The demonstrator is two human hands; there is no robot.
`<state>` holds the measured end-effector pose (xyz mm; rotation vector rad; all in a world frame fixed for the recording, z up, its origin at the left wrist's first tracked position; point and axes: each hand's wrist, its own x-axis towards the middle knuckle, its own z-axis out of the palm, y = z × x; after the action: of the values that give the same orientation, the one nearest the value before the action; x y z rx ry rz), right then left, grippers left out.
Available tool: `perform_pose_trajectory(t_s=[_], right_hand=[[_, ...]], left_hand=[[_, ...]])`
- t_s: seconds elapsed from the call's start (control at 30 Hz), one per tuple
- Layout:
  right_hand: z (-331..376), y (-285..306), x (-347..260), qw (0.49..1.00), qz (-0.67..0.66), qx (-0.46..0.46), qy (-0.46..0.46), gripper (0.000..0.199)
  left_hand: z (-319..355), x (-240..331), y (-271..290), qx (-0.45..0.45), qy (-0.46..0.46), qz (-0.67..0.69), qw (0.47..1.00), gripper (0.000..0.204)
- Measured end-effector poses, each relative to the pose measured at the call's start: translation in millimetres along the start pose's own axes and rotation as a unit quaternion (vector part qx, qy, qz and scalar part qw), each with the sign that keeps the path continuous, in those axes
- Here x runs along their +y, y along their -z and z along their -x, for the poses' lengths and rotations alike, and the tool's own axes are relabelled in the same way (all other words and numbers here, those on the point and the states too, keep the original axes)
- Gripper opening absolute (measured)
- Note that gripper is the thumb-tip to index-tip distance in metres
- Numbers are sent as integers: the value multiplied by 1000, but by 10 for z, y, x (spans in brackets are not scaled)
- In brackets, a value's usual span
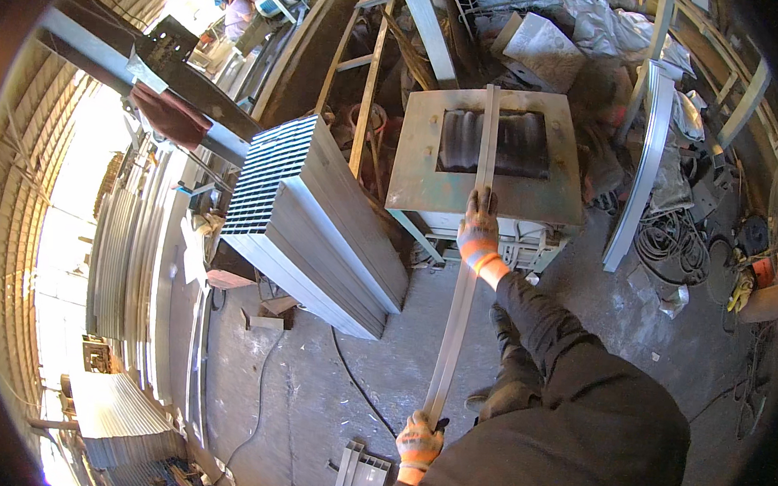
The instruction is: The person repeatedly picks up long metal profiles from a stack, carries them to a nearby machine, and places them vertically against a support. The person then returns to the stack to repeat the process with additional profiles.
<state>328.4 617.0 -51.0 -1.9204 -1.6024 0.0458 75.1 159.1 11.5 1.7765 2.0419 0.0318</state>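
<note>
No packages, labels, signs or screens can be made out anywhere in the frame. The workshop scene holds only bare metal, wood and cloth, and nothing from the upper left to the lower right carries a visible tag, box, placard or display.

This is a metal workshop, half open to daylight. A steel work table (429, 170) stands on a dusty concrete floor (309, 390). Beside it lies a stack of grey metal profiles (319, 221). Corrugated sheets (120, 418), coiled cables (669, 247) and long metal frames (360, 63) lie around everywhere.
</note>
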Motion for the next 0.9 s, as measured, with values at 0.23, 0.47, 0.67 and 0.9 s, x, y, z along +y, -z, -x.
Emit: perform_pose_trajectory(t_s=[0.23, 0.47, 0.67, 0.9], right_hand=[[1534, 488, -532, 996, -51, -70, -7, 84], [1294, 301, -67, 931, -363, 9, -37, 80], [-27, -163, 744, 877, -474, 19, -73, 74], [-2708, -1158, 1540, 994, 66, -38, 83, 71]], left_hand=[[1243, -1041, -291, -65, 77, -15, 995, 61], [862, -1376, 37, -31, -1, 271, 962, 101], [-759, -683, -190, -206, -24, 340, 917, 41], [-3008, 735, -199, 39, -331, 32, 942, 41]])
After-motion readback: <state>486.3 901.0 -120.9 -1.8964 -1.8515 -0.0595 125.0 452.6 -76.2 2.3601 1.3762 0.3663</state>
